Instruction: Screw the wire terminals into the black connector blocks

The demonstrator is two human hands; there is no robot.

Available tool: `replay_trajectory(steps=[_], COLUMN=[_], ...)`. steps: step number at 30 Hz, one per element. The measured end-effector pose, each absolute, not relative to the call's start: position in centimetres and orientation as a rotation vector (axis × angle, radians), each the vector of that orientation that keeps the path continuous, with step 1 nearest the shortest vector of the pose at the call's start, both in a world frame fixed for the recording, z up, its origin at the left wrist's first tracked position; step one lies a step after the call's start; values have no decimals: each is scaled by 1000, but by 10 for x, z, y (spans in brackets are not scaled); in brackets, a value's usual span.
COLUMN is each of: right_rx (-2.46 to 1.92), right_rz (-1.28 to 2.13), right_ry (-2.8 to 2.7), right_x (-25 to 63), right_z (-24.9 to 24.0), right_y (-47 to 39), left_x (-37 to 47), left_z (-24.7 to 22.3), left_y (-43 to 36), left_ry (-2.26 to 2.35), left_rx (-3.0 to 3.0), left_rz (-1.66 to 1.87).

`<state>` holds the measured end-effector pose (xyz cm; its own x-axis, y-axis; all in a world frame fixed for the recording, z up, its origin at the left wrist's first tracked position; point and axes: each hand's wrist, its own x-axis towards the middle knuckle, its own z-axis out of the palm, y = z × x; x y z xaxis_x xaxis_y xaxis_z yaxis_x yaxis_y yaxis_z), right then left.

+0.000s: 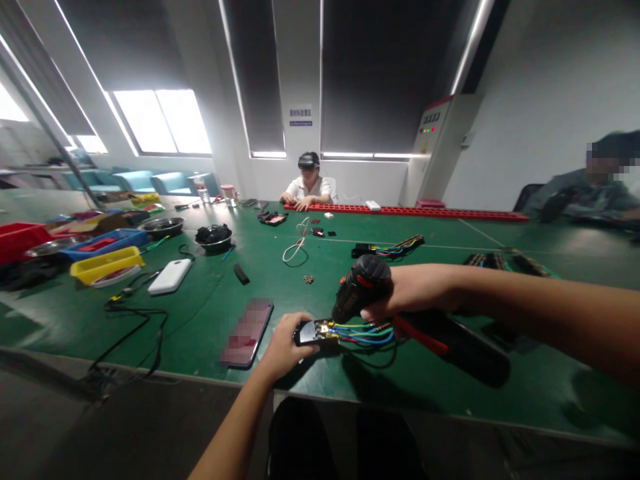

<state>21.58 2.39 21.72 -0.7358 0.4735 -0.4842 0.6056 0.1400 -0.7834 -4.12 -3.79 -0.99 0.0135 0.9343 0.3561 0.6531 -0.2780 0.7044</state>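
Note:
My right hand (400, 293) is closed round the grip of a black and orange cordless drill (363, 283). The drill's nose points down and left, over the wired end of a small black electrical module (316, 331); whether its tip touches a screw I cannot tell. My left hand (290, 347) grips that module by its left end against the table. Blue, green and red wires (367, 333) run rightward from the module and pass under my right hand. Left of my left hand lies a phone (249, 333). A small pile of brass-coloured screws or fittings (309, 280) sits beyond the module.
Another wired module (390, 248) lies behind the drill. To the left are a white power bank (171, 276), a metal bowl of black parts (214, 239) and a yellow bin (107, 267). A long red rail (400, 212) crosses the far side, where a co-worker (310, 187) sits.

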Motion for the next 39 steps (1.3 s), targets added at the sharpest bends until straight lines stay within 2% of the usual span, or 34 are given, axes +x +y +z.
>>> replay_trajectory(steps=[5, 13, 39], right_rx=[1084, 979, 974], right_rz=[-1761, -1704, -1623], right_ry=[2091, 2064, 2095], right_x=[196, 163, 185], right_z=[223, 225, 206], right_y=[47, 73, 88], left_x=[-41, -40, -41], left_z=[-9, -5, -15], left_y=[-38, -38, -36], left_ry=[1636, 1644, 1698], left_rx=[1958, 1966, 1864], left_rz=[1141, 1115, 1138])
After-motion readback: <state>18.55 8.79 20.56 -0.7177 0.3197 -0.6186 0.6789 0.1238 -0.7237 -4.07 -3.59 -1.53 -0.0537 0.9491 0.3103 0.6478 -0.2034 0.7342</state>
